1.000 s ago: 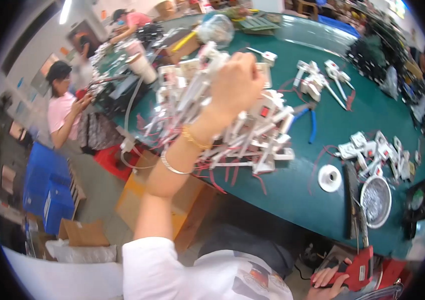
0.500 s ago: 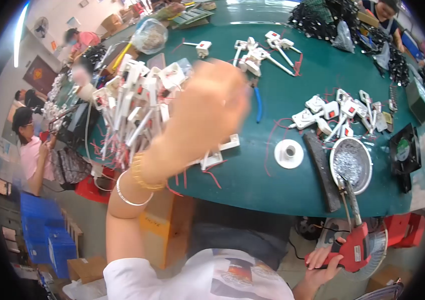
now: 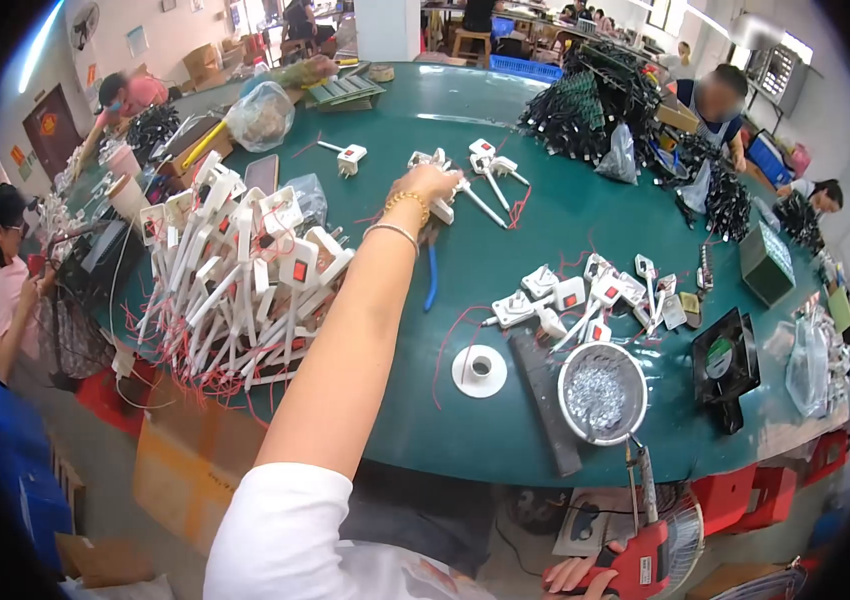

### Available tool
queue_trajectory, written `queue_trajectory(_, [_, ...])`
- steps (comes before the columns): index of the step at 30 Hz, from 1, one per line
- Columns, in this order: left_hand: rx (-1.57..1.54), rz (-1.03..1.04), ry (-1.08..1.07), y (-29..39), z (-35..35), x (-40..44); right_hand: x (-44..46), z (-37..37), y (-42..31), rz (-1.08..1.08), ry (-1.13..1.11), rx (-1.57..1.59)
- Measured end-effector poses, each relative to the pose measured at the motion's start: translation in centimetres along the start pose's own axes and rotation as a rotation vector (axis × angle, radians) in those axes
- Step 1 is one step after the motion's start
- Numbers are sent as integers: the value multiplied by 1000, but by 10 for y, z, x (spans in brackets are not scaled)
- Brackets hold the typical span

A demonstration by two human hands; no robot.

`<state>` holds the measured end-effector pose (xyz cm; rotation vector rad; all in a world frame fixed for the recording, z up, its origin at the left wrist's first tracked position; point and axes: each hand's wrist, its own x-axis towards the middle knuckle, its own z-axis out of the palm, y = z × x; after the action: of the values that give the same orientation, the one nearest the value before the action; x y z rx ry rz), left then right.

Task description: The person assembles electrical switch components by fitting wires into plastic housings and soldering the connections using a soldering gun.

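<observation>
My left hand [image 3: 425, 187] reaches far across the green table [image 3: 395, 350] and closes on white plug pieces [image 3: 433, 162] in a small group. Bracelets circle that wrist. Down at the lower right, my right hand [image 3: 585, 575] is wrapped round a red soldering gun [image 3: 635, 562], whose tip points up at a round pot of silvery material [image 3: 602, 393]. A large pile of white plug pieces with red wires [image 3: 245, 270] lies left of my left arm. Blue-handled pliers [image 3: 432, 275] lie just below my left hand.
A white spool [image 3: 479, 371], a dark bar [image 3: 545, 405] and more plug pieces [image 3: 595, 295] surround the pot. A black fan [image 3: 725, 360] stands to the right. Black cables [image 3: 585, 100] are heaped at the back, near a person [image 3: 715, 105]. Other people sit at left.
My left hand has moved from beside the large pile out to the small group of plug pieces and closed on them. The view has turned right. My right hand still holds the red soldering gun.
</observation>
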<state>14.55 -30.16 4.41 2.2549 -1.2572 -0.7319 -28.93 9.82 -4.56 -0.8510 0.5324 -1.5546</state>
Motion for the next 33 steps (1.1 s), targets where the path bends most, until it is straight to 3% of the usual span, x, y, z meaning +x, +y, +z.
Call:
queue_trajectory(4, [193,39,311,20,39,-1,6,-3,-3,65,-53,-54])
queue_trajectory(9, [166,143,171,42,63,-19,13,3,-4,58,-119,-67])
queue_trajectory(13, [20,112,95,60,60,-55,11,25,-2,59,58,-123])
queue_trajectory(14, [-4,111,145,62,60,-60,10,28,0,53,165,-100])
queue_trajectory(17, [60,292,454,59,50,-79,13,39,-1,56,187,-126])
queue_trajectory(21, [-158,476,587,52,27,-111,15,50,2,73,191,-137])
queue_trajectory(24, [-264,580,533,41,16,-177,26,61,14,-88,420,-118])
queue_trajectory(26, [-310,811,519,13,24,-213,33,54,18,-139,127,-175])
queue_trajectory(28, [-358,959,541,-20,35,-241,39,60,21,-84,161,-209])
queue_trajectory(30, [-363,845,310,-49,28,-270,49,67,29,-140,95,-202])
queue_trajectory(33, [-441,787,168,-90,27,-292,64,94,40,-146,133,-366])
